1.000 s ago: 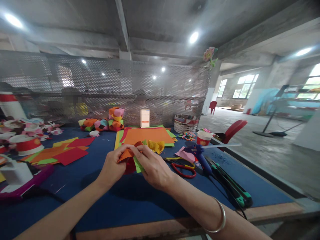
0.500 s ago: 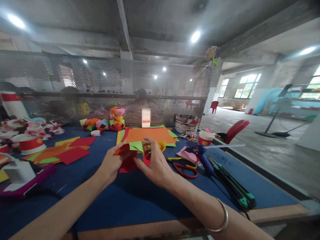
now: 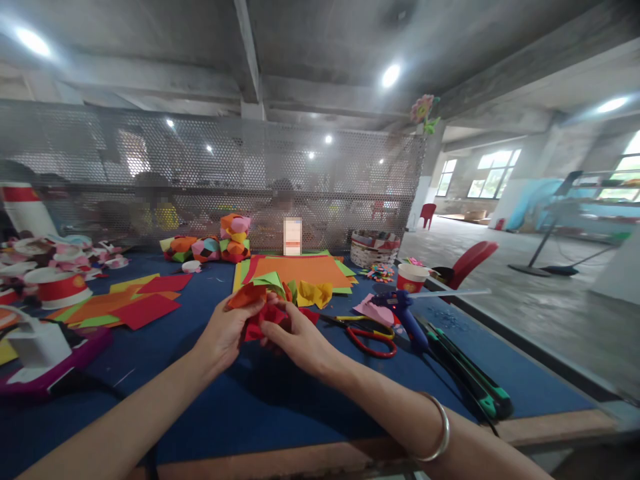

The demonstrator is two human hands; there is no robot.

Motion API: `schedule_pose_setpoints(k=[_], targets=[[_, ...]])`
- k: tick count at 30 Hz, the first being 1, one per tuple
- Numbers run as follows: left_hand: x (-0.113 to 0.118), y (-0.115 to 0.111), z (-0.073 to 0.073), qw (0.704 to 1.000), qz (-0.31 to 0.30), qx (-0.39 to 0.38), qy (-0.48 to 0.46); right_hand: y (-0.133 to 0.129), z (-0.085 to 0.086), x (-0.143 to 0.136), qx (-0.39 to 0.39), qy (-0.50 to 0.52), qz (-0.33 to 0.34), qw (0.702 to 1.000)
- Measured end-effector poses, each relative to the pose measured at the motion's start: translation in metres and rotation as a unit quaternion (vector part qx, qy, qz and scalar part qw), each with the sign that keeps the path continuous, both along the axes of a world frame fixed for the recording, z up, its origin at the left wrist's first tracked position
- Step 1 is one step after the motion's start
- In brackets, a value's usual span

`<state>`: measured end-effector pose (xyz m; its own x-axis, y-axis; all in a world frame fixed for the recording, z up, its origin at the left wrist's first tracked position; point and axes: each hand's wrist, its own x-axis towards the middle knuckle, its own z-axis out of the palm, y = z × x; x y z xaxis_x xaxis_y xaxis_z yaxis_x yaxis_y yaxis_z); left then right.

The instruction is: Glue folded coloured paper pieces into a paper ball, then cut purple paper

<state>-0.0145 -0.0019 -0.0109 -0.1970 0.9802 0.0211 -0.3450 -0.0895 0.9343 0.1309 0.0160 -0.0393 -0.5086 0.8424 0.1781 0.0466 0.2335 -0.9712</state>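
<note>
Above the blue table mat, my left hand (image 3: 223, 331) is closed around the left side of a folded paper piece (image 3: 250, 294) in orange, green and red. My right hand (image 3: 296, 335) pinches the red paper at its right side, fingers bent and partly hidden behind the thumb. Just beyond my right hand stands a yellow folded paper piece (image 3: 314, 294). Red-and-yellow-handled scissors (image 3: 371, 340) lie to the right, beside a blue glue gun (image 3: 404, 308) with a clear glue stick and a pink paper scrap (image 3: 373, 309).
A stack of coloured paper (image 3: 290, 270) lies behind my hands, more sheets (image 3: 145, 313) to the left. A green-and-black cutter (image 3: 467, 370) rests at right. Paper balls (image 3: 235, 239), a woven basket (image 3: 375, 247), a paper cup (image 3: 411, 277) and a purple power strip (image 3: 87, 350) surround the area.
My right hand has moved down and slightly left, from the paper's upper right edge to its red lower part. The yellow folded piece now shows more fully behind it.
</note>
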Motion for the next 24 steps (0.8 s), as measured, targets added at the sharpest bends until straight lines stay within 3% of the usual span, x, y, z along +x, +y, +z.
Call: schedule_pose_setpoints(k=[6, 11, 16, 24], targets=[[0.001, 0.004, -0.004, 0.998, 0.029, 0.053, -0.009, 0.003, 0.007, 0.001, 0.009, -0.017, -0.086, 0.996], [-0.001, 0.005, -0.008, 0.998, 0.018, 0.052, 0.041, 0.005, 0.013, 0.003, -0.022, 0.020, -0.112, 0.993], [-0.002, 0.006, -0.008, 0.989, 0.024, 0.082, 0.121, 0.010, 0.015, 0.005, -0.052, -0.004, -0.151, 0.987], [-0.004, 0.006, -0.006, 0.991, 0.022, 0.057, 0.122, 0.004, 0.016, 0.006, -0.005, -0.069, -0.126, 0.990]])
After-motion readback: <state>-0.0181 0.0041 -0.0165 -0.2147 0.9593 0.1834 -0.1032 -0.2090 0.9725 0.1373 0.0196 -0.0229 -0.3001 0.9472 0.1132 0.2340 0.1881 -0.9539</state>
